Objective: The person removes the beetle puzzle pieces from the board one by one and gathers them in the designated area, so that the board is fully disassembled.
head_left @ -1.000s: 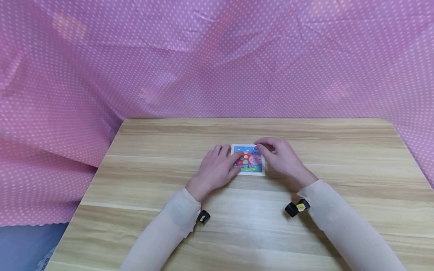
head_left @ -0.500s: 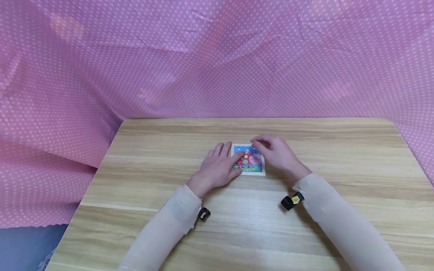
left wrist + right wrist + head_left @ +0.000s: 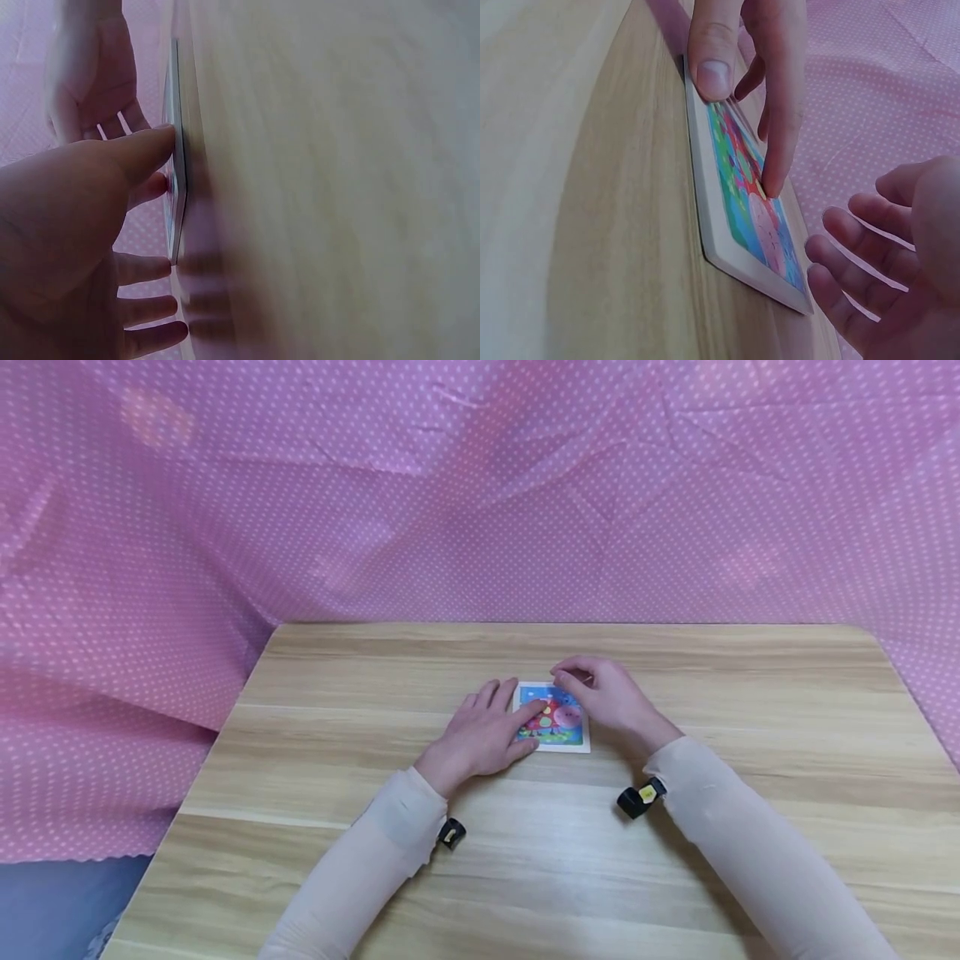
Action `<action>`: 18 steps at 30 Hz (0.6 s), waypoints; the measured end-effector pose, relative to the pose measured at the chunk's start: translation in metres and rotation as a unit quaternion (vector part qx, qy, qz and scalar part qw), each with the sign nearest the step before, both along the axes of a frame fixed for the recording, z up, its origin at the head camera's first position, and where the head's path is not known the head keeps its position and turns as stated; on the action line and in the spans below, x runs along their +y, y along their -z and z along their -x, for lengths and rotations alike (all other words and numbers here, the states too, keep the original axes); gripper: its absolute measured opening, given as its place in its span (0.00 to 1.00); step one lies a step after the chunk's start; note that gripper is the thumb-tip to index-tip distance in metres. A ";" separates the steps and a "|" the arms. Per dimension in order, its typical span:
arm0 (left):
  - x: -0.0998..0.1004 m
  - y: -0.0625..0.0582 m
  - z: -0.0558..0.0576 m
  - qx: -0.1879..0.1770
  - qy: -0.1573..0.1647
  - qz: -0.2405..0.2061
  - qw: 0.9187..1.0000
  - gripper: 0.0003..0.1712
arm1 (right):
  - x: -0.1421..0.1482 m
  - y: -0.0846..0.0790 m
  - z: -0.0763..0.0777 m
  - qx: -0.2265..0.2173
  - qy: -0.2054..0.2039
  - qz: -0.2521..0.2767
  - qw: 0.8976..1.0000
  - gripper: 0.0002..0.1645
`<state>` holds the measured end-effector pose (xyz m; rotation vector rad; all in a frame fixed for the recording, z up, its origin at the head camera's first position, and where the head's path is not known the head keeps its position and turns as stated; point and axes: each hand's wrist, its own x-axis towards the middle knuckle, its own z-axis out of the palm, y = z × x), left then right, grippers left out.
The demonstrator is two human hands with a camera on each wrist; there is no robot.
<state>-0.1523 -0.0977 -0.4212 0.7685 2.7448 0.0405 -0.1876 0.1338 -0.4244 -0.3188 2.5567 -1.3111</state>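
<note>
A small square picture board (image 3: 567,718) with a white border lies flat on the wooden table. Its bright print shows a round pink face, a red spotted body and green ground on blue. From the left, my left hand (image 3: 480,731) spreads over it, thumb on the near border and index finger touching the print. The other left fingers reach the table past its left side. My right hand (image 3: 611,693) hovers at the far right corner, fingers loosely bent. In the right wrist view, the right fingers (image 3: 866,289) hang beside the board's edge (image 3: 754,274) with nothing between them.
The light wood tabletop (image 3: 555,843) stretches around both arms. Behind it and at the sides hangs a pink cloth (image 3: 480,510) with white dots. Black wrist straps (image 3: 641,797) sit at the sleeve cuffs.
My right hand has shifted slightly left and away from me along the board's far corner. My left hand stays almost where it was, resting on the board.
</note>
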 end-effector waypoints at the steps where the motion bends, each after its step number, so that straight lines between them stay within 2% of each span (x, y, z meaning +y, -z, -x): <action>1: 0.000 0.001 0.000 0.001 0.001 0.000 1.000 0.39 | -0.001 0.000 0.001 -0.002 -0.002 0.000 1.000 0.23; 18: 0.000 0.002 -0.001 0.008 -0.001 0.014 1.000 0.38 | -0.004 0.006 0.016 0.031 -0.060 -0.031 0.997 0.18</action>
